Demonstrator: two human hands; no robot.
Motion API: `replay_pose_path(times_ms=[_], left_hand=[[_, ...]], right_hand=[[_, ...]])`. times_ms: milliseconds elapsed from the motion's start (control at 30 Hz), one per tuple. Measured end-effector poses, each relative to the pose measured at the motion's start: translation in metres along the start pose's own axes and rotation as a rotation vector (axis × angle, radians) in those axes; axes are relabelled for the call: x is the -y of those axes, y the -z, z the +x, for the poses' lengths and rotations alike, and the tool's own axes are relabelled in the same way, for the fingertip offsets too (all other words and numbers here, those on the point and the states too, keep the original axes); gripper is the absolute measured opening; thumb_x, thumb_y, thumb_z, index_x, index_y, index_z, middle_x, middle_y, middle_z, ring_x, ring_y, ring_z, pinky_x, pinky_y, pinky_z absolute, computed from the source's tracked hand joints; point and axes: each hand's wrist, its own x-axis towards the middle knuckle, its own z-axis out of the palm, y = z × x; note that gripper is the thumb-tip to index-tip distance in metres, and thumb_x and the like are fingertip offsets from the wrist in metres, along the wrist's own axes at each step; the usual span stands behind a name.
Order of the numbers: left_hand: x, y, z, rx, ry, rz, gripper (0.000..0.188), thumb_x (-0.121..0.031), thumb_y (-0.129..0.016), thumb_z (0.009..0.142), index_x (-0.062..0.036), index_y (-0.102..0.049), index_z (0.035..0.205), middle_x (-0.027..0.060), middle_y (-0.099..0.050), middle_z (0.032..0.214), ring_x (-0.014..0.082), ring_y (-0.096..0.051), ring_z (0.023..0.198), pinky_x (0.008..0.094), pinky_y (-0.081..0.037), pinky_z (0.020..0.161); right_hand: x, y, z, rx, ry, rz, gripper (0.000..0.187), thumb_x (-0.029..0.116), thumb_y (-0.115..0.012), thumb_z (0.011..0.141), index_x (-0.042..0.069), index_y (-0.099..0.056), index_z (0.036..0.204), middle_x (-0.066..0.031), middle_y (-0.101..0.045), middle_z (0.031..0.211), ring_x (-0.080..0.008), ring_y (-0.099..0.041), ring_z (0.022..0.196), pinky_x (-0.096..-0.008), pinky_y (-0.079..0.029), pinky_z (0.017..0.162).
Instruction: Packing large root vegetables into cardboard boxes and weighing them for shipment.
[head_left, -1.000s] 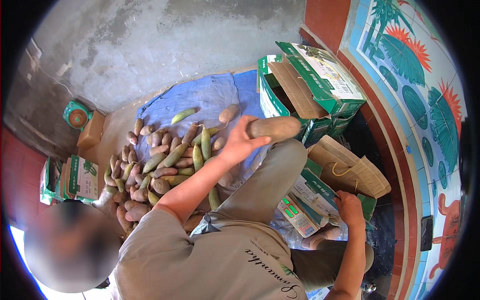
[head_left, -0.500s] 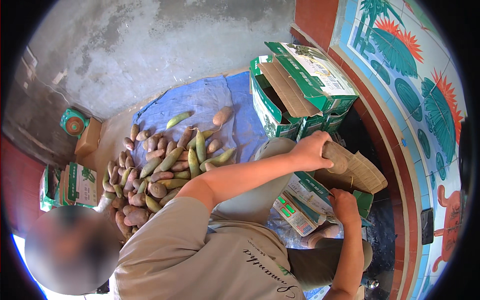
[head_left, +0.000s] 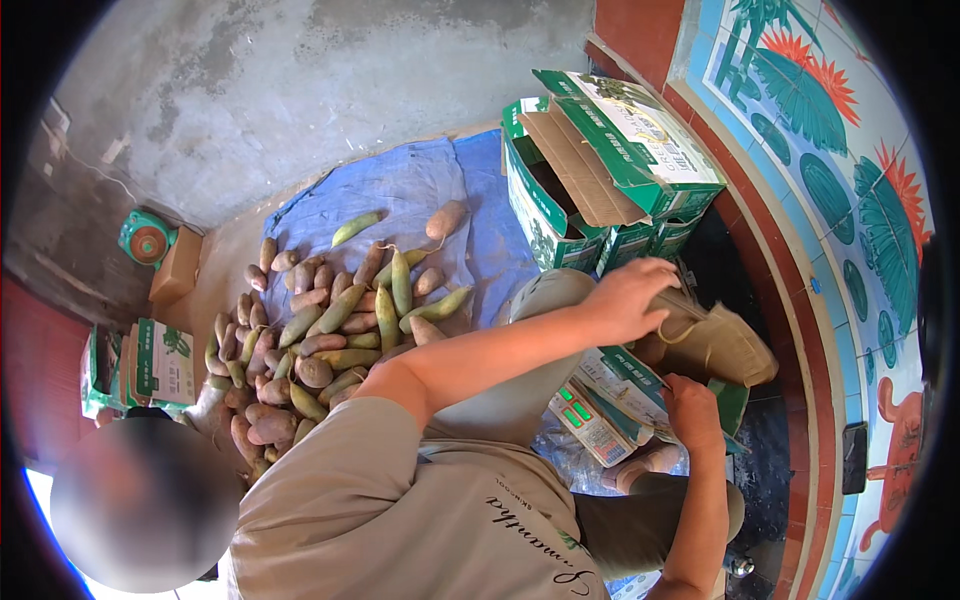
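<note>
My left hand (head_left: 632,300) is over an opened cardboard carton (head_left: 728,345), fingers spread apart, with no radish visible in it. A brownish rounded shape, apparently a radish (head_left: 650,349), shows just below that hand, partly hidden by it. Lower down, my right hand (head_left: 692,408) is closed on the edge of the carton's green-and-white side (head_left: 622,377). Beside that side is a digital scale (head_left: 590,425) with lit green displays. Whether the carton rests on the scale cannot be made out.
Reddish-brown and green radishes (head_left: 310,345) lie heaped on a blue tarp (head_left: 415,185). Green-and-white cartons (head_left: 640,140) stand ahead, near the tiled wall (head_left: 820,190). More cartons (head_left: 165,365), a teal device (head_left: 148,243) and a blurred person's head (head_left: 145,500) are at left.
My left hand has let go of the brown radish, and its fingers have spread. The carton's brown flap has shifted. My right hand stays on the carton's edge.
</note>
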Motion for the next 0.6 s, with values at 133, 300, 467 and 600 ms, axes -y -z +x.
replay_pose_path(times_ms=[133, 300, 467, 600], left_hand=[[0.022, 0.051, -0.021, -0.203, 0.034, 0.004, 0.029, -0.008, -0.065, 0.075, -0.0035, -0.059, 0.103, 0.0159, -0.057, 0.116, 0.0348, -0.055, 0.108, 0.0392, -0.045, 0.092], [0.083, 0.093, -0.083, -0.253, 0.19, 0.269, 0.022, -0.006, -0.064, 0.076, -0.0019, -0.06, 0.097, 0.0172, -0.062, 0.104, 0.0369, -0.058, 0.098, 0.0414, -0.047, 0.085], [0.138, 0.117, -0.191, 0.087, 0.496, 0.612, 0.027, -0.012, -0.066, 0.072, -0.0029, -0.06, 0.096, 0.016, -0.06, 0.102, 0.0348, -0.057, 0.098, 0.0409, -0.047, 0.085], [0.178, 0.123, -0.289, 0.17, 0.809, 0.661, 0.024, -0.019, -0.063, 0.073, -0.0042, -0.062, 0.092, 0.0169, -0.059, 0.102, 0.0336, -0.057, 0.098, 0.0419, -0.048, 0.085]], right_hand=[[0.002, 0.005, 0.006, -0.034, -0.003, 0.011, 0.008, 0.012, -0.061, 0.081, 0.006, -0.061, 0.087, -0.0133, -0.062, 0.078, -0.0332, -0.061, 0.075, -0.0429, -0.048, 0.067], [0.001, 0.007, 0.006, -0.022, -0.036, 0.033, 0.009, 0.011, -0.062, 0.08, 0.006, -0.061, 0.088, -0.0135, -0.063, 0.08, -0.0335, -0.061, 0.076, -0.0428, -0.048, 0.067], [0.004, 0.006, 0.008, -0.013, -0.048, 0.053, 0.011, 0.011, -0.062, 0.08, 0.006, -0.062, 0.089, -0.0141, -0.063, 0.08, -0.0337, -0.061, 0.077, -0.043, -0.048, 0.069], [0.004, 0.006, 0.009, -0.006, -0.082, 0.101, 0.01, 0.011, -0.062, 0.08, 0.005, -0.062, 0.088, -0.0154, -0.063, 0.08, -0.0346, -0.061, 0.078, -0.0428, -0.047, 0.069]])
